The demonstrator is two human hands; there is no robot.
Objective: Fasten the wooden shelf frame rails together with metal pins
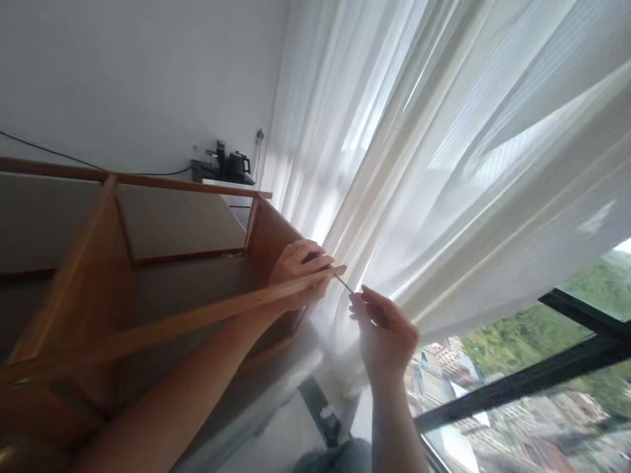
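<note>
My left hand [300, 270] is wrapped around the corner of a brown wooden cabinet frame [276, 230], close to the end of its long wooden rail [217, 314]. The rail runs from the lower left up to this corner, passing over my left forearm. A thin metal rod [344, 284], perhaps a hex key, reaches from the rail's end to the fingers of my right hand [387, 335]. Thumb and fingertips pinch the rod's outer end. Its inner tip meets the wood, but how far it goes in I cannot see.
White curtains [444, 164] hang right beside the frame. A dark-framed window [513, 381] lies at the lower right, with buildings and trees outside. Behind the frame, a black kettle [239, 164] stands on a small stand by the grey wall [138, 72]. A dark cable trails along the wall.
</note>
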